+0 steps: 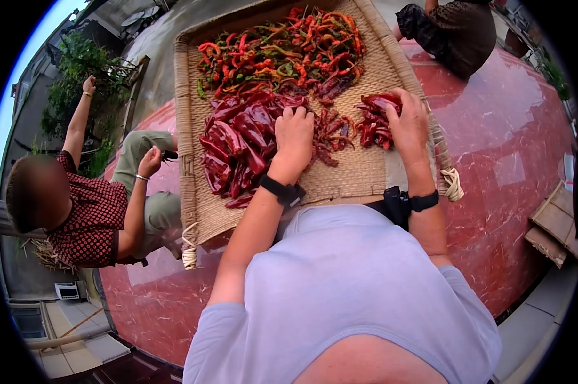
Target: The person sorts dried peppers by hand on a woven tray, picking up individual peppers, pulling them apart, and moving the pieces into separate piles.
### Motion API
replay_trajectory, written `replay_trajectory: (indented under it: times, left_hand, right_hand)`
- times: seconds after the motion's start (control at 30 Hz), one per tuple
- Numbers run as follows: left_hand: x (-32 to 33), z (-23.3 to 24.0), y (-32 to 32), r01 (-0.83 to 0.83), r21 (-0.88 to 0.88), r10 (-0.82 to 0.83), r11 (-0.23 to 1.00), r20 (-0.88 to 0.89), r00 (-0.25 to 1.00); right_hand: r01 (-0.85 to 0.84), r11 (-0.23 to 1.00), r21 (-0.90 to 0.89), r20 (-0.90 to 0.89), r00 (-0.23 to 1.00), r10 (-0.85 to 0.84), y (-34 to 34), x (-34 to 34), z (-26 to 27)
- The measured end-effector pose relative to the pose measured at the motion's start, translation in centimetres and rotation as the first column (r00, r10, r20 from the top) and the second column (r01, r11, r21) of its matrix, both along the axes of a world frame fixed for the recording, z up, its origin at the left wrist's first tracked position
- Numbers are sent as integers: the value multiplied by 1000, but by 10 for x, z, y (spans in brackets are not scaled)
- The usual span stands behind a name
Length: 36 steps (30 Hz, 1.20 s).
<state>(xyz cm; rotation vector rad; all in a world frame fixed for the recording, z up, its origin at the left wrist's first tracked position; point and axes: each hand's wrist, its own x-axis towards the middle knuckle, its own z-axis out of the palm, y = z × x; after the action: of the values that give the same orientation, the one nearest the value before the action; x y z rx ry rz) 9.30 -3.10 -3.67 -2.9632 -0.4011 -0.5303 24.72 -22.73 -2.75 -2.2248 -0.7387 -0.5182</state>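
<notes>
Before me lies a shallow woven wicker tray (351, 177) with a raised rim. My left hand (295, 133) is over the right edge of a pile of large, glossy dark red chili peppers (241, 144), its fingers curled downward; whether they grip one is hidden. At the tray's right side, my right hand (408, 120) touches a smaller heap of red chilies (373, 117), thumb and fingers around its edge. Between the hands are shriveled dried chilies (330, 129). Thin red, orange and green chilies (279, 55) cover the far part.
A seated person (92, 211) in a patterned shirt is at the left, one arm stretched out. Another person in dark clothes (454, 36) sits at the upper right. Red polished floor tiles (505, 192) surround the tray. Wooden boards (558, 221) lie at the far right.
</notes>
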Motion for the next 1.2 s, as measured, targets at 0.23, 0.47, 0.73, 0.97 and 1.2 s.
replay_trajectory:
  times: [0.23, 0.47, 0.73, 0.97, 1.2]
  left_hand:
    - [-2, 1, 1, -8, 14, 6, 1000, 148, 989]
    - [-21, 31, -22, 179, -338, -96, 924, 251, 963]
    - [-28, 32, -2, -18, -240, 85, 971, 275, 958]
    - [-1, 22, 21, -138, -19, 139, 990, 191, 972]
    - [22, 10, 32, -182, -82, 184, 980, 22, 983]
  right_hand:
    - [-147, 986, 75, 86, 986, 140, 12, -21, 13]
    - [-648, 750, 132, -168, 731, 661, 31, -54, 14]
    - [-432, 888, 158, -50, 895, 444, 24, -35, 22]
    - [-5, 991, 134, 166, 986, -17, 14, 1, 2]
    - [28, 996, -87, 73, 997, -21, 8, -4, -12]
